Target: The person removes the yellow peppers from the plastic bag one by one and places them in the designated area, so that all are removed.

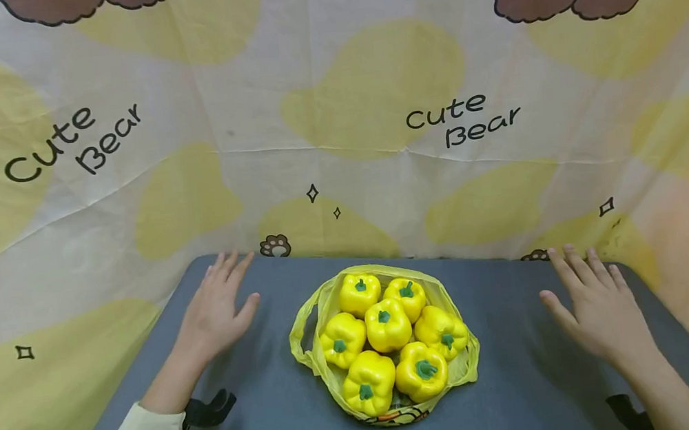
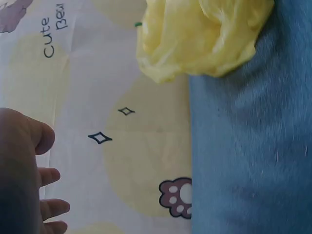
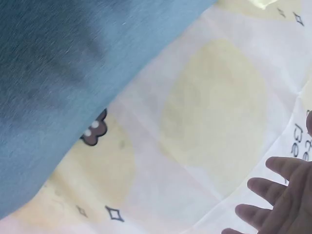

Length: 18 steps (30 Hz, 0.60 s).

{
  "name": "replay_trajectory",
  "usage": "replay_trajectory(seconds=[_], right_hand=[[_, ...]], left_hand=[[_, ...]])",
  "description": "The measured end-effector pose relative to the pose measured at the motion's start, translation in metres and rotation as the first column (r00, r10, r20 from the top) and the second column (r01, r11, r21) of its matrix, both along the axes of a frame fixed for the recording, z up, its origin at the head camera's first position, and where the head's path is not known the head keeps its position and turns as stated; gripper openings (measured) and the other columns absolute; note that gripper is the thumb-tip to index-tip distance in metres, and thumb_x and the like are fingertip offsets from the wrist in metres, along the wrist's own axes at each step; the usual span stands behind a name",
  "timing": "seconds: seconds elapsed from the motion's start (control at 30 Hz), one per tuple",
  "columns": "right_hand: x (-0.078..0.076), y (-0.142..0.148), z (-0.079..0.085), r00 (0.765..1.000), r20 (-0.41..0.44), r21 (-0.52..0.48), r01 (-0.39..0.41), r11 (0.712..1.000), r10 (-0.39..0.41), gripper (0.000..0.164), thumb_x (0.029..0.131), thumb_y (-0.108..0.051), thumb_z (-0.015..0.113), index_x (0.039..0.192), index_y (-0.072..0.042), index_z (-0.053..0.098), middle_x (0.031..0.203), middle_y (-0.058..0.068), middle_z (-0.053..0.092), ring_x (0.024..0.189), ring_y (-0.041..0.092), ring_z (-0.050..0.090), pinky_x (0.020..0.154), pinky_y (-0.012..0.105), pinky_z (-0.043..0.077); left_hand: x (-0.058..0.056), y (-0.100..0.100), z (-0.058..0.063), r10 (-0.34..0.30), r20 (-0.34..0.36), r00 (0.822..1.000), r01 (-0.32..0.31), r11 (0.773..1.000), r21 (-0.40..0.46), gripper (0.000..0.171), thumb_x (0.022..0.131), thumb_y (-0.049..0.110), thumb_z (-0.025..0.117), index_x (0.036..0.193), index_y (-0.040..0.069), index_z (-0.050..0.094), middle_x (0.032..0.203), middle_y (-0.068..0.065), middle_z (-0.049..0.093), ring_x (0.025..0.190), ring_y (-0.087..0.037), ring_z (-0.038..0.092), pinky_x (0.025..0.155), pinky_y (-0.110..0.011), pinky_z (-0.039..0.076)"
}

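Observation:
Several yellow bell peppers (image 1: pixel 388 326) with green stems sit in an open yellow plastic bag (image 1: pixel 471 362) at the middle of the table. The bag's mouth faces up, and a handle loop (image 1: pixel 299 340) spreads out on its left. To the left of the bag, my left hand (image 1: pixel 217 314) is held with fingers extended and nothing in it. My right hand (image 1: pixel 599 308) is on the far side, likewise with fingers spread and holding nothing. Both hands are apart from the bag. In the left wrist view, the bag (image 2: pixel 204 44) shows its crumpled side.
A blue-grey cloth-covered table (image 1: pixel 264 416) lies under the bag. Behind it hangs a pale curtain (image 1: pixel 358 103) printed with yellow patches, bear drawings and lettering. Dark straps (image 1: pixel 209 409) show at the wrists.

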State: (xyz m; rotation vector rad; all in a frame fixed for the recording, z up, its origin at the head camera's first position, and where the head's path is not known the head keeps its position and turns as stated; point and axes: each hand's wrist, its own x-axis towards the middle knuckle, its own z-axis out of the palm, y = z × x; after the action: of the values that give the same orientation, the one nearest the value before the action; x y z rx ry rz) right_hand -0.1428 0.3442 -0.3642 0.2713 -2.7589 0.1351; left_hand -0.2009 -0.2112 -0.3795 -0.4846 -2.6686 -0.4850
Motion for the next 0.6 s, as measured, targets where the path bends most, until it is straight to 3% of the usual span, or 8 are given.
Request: replay_trajectory(seconds=[0.17,0.37,0.6], right_hand=[[0.004,-0.015,0.004,0.998,-0.055,-0.078,-0.046,0.996,0.041,0.069,0.094,-0.037,0.058,0.153,-0.018,0.028,0.148,0.026,0.037,0.132,0.055,0.031,0.098,0.072,0.026],[0.012,-0.035,0.008,0.995,-0.039,-0.23,-0.103,0.968,0.097,0.064,0.086,-0.029,0.071,0.143,-0.016,0.046,0.137,0.024,0.048,0.116,0.052,0.044,0.082,0.068,0.037],[0.014,-0.058,0.003,0.978,-0.084,-0.326,-0.21,0.922,0.193,0.066,0.076,-0.018,0.08,0.136,-0.02,0.054,0.128,0.009,0.058,0.109,0.03,0.057,0.073,0.048,0.054]], left_hand=[[0.008,0.004,-0.002,-0.039,0.09,0.995,0.026,0.99,0.139,0.063,0.094,0.028,0.056,0.152,0.017,0.031,0.156,-0.019,0.028,0.144,-0.044,0.02,0.107,-0.067,0.023],[0.016,0.013,-0.008,-0.125,0.176,0.976,0.065,0.947,0.313,0.06,0.096,0.025,0.055,0.151,0.023,0.032,0.156,-0.016,0.03,0.14,-0.043,0.028,0.103,-0.067,0.029],[0.025,0.025,-0.019,-0.214,0.261,0.941,0.077,0.889,0.452,0.06,0.096,0.028,0.058,0.15,0.027,0.032,0.153,-0.014,0.031,0.134,-0.044,0.037,0.096,-0.06,0.043]])
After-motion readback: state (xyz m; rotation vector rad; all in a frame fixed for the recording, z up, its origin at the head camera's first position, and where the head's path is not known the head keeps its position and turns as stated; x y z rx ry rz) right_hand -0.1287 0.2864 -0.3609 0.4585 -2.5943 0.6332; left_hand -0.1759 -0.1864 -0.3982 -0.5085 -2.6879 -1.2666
